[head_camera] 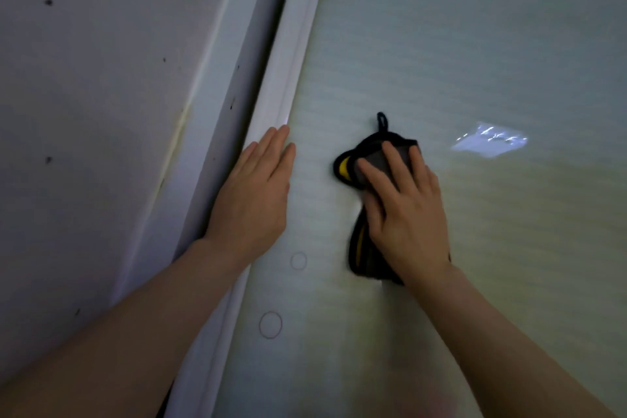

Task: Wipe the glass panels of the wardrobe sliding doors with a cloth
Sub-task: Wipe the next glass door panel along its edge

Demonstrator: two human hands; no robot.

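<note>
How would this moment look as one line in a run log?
step: wiping | right hand: presses cloth on glass panel | left hand: flat by frame

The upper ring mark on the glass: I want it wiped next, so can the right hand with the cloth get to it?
Probably yes. The upper ring mark lies on bare glass just left of the cloth under the right hand, below the left hand; nothing covers it.
</note>
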